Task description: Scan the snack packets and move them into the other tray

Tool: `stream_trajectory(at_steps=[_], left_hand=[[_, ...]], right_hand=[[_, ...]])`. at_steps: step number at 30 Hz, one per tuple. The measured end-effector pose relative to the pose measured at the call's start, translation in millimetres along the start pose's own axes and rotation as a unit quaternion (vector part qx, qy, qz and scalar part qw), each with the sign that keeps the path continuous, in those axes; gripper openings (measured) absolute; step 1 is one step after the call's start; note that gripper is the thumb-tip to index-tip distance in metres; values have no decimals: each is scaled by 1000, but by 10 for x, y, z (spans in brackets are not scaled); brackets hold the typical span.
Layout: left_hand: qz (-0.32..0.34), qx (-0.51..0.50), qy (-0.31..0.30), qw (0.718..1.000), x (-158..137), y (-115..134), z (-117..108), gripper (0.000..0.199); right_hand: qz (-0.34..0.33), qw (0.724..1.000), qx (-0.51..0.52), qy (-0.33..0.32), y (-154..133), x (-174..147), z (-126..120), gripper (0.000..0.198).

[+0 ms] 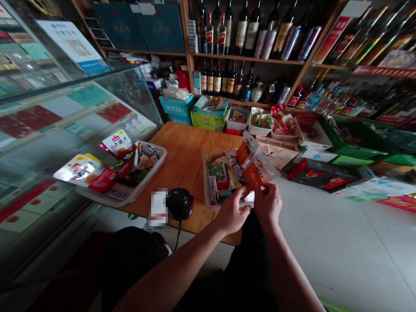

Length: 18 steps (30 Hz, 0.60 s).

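Note:
An orange snack packet (256,173) with a pale top is held up over the right-hand tray. My right hand (269,203) pinches its lower edge. At the packet's lower left corner, my left hand (233,211) has curled fingers on it, with the thumb lower down. Just behind stands a second orange packet (245,151), leaning up out of the tray. The translucent plastic tray (206,182) is filled with assorted small snack packets (224,173), and my hands cover its near right corner.
Another plastic tray (159,167) of snack packets overhangs the wooden table's (182,143) left side. A black scanner-like device (180,203) with a cable sits near the front edge, beside a blurred-out card (158,209). A glass display case (110,93) flanks the left. Bottle shelves (247,56) and boxes line the back.

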State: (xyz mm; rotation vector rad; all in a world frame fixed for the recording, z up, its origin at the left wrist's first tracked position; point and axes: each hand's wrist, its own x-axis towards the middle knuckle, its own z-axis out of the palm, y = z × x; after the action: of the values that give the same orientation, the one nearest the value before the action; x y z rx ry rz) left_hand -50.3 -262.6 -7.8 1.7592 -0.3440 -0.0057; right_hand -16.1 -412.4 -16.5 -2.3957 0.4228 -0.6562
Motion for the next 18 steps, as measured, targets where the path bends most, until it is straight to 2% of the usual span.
stream_trajectory(at_steps=[3,6,9,13,18], left_hand=[[-16,16,22,1000,-160,120,-119,55],[-31,35,45,998,-368,233,-238,41],[-35,41,35,998,-638,341,-357,31],[-63,35,22,997,-1100,383,-539,22],[-120,71,91,986,-1744,217,-904,22]], right_hand=[[-40,997,40,58,-60,-72,-121,29],[-98,991,79,34,-168,-214,-209,28],[-136,984,110,-27,-272,-478,-213,29],[-151,967,155,-134,-293,-982,-117,28],[-127,941,142,-281,-99,-1549,56,38]])
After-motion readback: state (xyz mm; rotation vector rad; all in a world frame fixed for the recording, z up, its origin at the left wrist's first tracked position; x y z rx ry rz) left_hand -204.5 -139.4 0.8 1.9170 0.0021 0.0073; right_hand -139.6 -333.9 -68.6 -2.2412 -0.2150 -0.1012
